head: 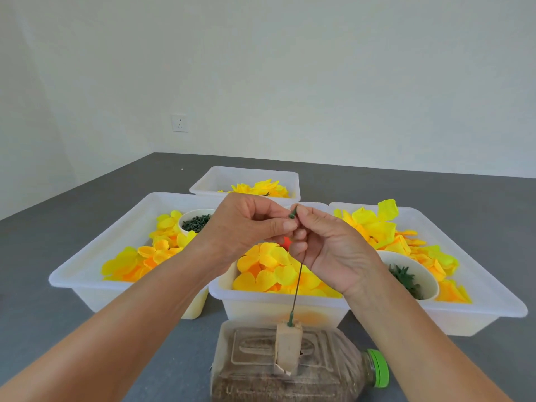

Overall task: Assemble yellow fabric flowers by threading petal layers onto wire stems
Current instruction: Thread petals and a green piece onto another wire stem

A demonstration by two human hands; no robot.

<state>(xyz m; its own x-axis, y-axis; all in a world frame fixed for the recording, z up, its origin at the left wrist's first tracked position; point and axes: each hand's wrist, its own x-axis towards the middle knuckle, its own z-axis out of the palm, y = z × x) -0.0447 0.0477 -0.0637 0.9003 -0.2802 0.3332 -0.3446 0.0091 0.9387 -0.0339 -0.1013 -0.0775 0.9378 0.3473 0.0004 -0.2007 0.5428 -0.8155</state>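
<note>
Pinching the top of the wire stem (296, 281) with both hands, I have my left hand (246, 224) and right hand (327, 248) meeting just under the small green cap (292, 214) at its tip. Each hand has finger and thumb closed on the wire or on that cap; which of the two I cannot tell. The stem stands nearly upright, its foot pushed into a tan block (287, 348) fixed on a sand-filled bottle (290, 364) lying on its side near me.

As I judge it, this flower is barely begun: the wire between my fingers and the block is bare, with no petal layer on it. Everything is left to thread. Yellow petals (272, 271) fill the middle tray (278, 311) right behind the stem, more lie in the left tray (87, 274) and the right tray (493, 300), and each side tray holds a white cup of green parts, the left cup (195, 221) and the right cup (414, 277). The far tray (246, 175) holds what look like finished flowers, though they are too small to be sure
</note>
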